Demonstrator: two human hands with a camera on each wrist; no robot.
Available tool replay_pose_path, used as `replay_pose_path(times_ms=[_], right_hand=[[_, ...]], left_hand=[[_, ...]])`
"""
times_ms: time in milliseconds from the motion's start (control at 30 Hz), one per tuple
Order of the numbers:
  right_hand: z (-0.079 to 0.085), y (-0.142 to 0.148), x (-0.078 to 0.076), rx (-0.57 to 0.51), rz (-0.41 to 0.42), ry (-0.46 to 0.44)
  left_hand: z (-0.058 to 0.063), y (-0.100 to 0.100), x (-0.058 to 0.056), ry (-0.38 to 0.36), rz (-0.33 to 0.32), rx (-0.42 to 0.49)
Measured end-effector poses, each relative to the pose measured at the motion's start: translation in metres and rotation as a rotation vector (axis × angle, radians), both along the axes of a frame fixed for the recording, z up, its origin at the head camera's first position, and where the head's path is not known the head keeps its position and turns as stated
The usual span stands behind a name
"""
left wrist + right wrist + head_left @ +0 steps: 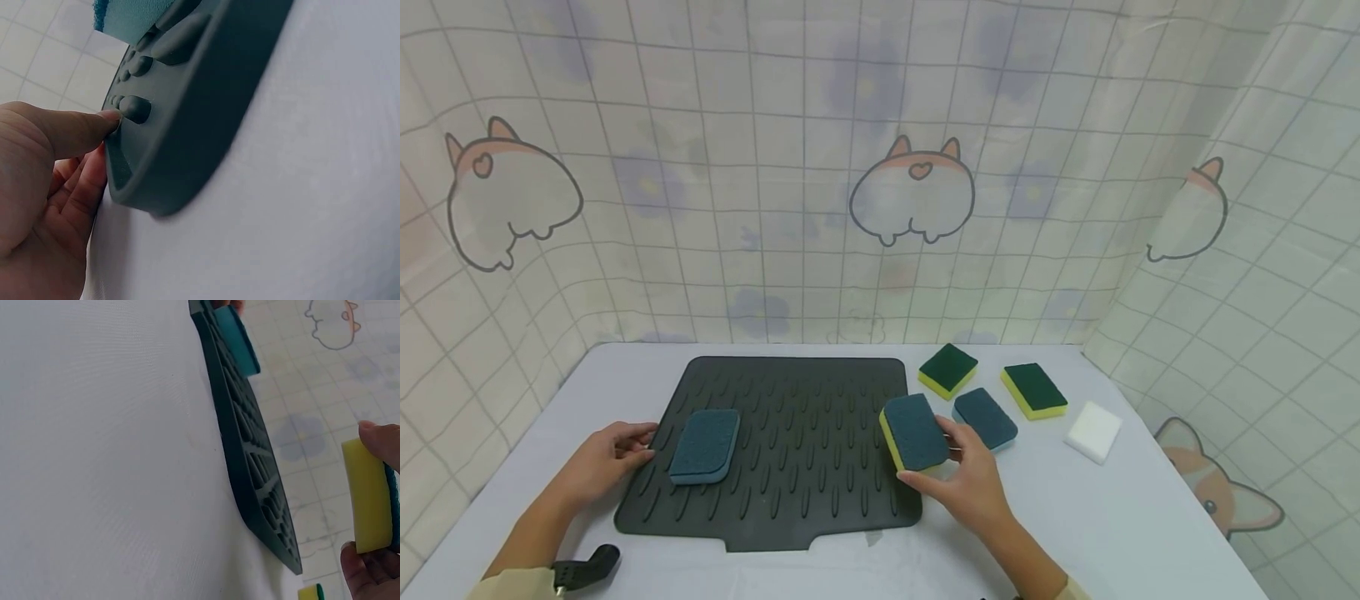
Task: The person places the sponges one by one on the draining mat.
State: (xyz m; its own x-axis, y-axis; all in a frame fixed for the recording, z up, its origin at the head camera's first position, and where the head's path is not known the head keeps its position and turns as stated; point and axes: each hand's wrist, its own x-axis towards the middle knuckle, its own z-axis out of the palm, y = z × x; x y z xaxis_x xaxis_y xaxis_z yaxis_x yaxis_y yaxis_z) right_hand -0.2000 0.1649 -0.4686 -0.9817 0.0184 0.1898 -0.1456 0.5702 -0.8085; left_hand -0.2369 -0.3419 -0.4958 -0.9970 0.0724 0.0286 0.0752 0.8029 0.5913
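A dark grey silicone draining mat (790, 450) with raised ridges and a front lip lies on the table. My left hand (606, 458) pinches its left edge, the thumb on top of the rim in the left wrist view (62, 144). A blue sponge (703, 446) with a dark scouring face rests on the mat's left part. My right hand (973, 483) grips a yellow scouring sponge (916, 433), dark pad up, over the mat's right edge. In the right wrist view this sponge (369, 494) is held by its ends, raised above the table.
Right of the mat lie another blue sponge (985, 418), two green-and-yellow sponges (948, 369) (1034, 390) and a white sponge block (1093, 432). A white cloth (1037, 542) covers the table. Patterned curtains (805, 275) hang behind and at the sides.
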Motion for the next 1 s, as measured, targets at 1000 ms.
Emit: replay_pose_path(times_ms=[1000], right_hand=[[-0.002, -0.026, -0.016, 0.009, 0.095, 0.01]], left_hand=[[0.0, -0.001, 0.0, -0.019, 0.012, 0.003]])
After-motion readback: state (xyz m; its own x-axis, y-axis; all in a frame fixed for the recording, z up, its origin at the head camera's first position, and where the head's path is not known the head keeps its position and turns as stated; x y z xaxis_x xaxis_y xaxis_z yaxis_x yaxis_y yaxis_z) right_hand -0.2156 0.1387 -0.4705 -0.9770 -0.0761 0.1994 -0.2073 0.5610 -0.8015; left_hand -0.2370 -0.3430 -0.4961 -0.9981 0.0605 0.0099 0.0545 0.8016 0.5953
